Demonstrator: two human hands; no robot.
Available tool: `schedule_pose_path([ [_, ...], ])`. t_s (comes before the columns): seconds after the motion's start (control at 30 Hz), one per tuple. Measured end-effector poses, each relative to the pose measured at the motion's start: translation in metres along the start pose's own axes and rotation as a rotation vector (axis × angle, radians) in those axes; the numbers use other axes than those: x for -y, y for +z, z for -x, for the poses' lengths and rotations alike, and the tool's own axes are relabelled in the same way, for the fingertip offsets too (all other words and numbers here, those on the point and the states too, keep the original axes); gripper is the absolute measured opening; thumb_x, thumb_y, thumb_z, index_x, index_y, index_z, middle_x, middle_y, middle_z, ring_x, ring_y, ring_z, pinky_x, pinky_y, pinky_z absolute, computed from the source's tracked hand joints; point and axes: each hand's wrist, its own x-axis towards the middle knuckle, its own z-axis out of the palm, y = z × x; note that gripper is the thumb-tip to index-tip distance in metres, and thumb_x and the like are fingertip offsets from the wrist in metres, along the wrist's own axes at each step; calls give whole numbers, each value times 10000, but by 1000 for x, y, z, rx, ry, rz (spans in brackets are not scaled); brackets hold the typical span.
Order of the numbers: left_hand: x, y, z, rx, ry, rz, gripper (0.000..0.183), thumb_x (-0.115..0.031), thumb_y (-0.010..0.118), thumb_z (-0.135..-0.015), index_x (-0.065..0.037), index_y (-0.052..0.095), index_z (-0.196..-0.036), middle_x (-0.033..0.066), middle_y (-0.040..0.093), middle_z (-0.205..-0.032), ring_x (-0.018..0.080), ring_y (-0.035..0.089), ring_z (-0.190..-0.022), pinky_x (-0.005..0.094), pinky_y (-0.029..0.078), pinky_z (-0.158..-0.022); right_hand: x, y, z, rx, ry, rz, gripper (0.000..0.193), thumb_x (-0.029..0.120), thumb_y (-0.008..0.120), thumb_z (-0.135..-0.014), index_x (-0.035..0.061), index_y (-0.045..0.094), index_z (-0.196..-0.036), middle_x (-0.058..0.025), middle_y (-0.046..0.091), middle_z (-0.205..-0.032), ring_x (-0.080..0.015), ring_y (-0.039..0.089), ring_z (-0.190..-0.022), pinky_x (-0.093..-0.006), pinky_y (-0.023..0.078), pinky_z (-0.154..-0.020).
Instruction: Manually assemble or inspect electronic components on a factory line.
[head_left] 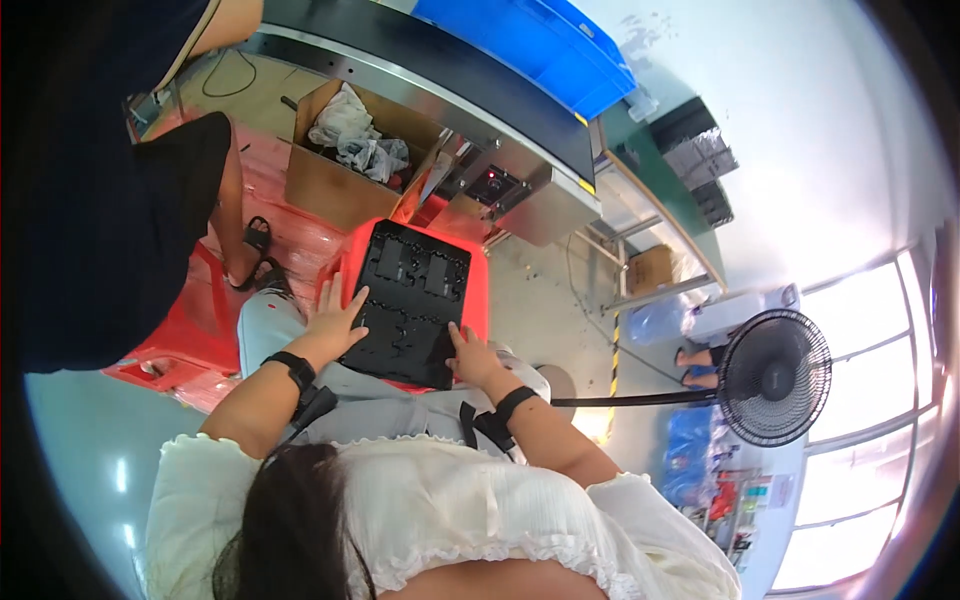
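Observation:
A black moulded plastic tray [403, 318] with shaped recesses lies on a red plastic stool [478, 290] in front of me. Dark pieces sit in some of its far recesses; they are too small to make out. My left hand [334, 325] rests at the tray's left edge, fingers spread. On the right side, near the tray's close corner, my right hand [472, 358] touches the edge with its fingers stretched out. Each wrist wears a black band.
Beyond the stool runs a conveyor [440, 85] with a metal control box [500, 185]. A cardboard box [325, 190] with plastic bags stands beneath it. A blue crate [540, 50] sits on the belt. A person [90, 200] is close on my left; a black fan [775, 377] stands right.

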Motion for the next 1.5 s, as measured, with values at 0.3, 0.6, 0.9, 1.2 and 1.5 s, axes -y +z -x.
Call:
schedule_pose_path([
  [0.3,45,36,-21,102,187,515,719,-300,504,-845,-274,39,-1392,312,245,-1323,429,277,-1234,408,268,-1008,4,-10,-14,12,58,-25,757,202,582,-761,124,151,-1378,-252,433,-1166,-374,548,-955,-435,456,-811],
  [0.6,7,8,-18,264,-128,324,842,-215,643,-739,-273,109,-1388,367,179,-1321,447,252,-1240,383,264,-1019,-5,-14,-22,116,39,-276,745,182,542,-757,77,142,-1377,-246,507,-1109,-366,548,-964,-432,462,-790],
  [0.9,-17,-82,-45,140,165,396,709,-262,597,-804,-81,205,-1367,239,427,-1248,332,404,-1183,341,335,-970,-41,-213,21,405,-236,-428,567,347,544,-829,41,386,-1280,-162,531,-1156,-234,512,-1046,-335,411,-882],
  [1.2,-74,-304,-150,-452,165,1126,378,-288,531,-860,-7,511,-1112,74,595,-971,141,584,-852,272,472,-693,-31,-485,-23,-171,-428,-1000,433,315,521,-843,-31,493,-1101,-166,579,-949,-241,613,-787,-347,523,-625],
  [1.5,9,-358,-257,-840,-387,-203,448,-363,557,-804,34,529,-1010,185,509,-1050,347,496,-993,455,430,-795,29,-415,-233,-583,113,-342,514,433,476,-835,-20,567,-1062,-218,531,-1067,-319,558,-953,-471,466,-768],
])
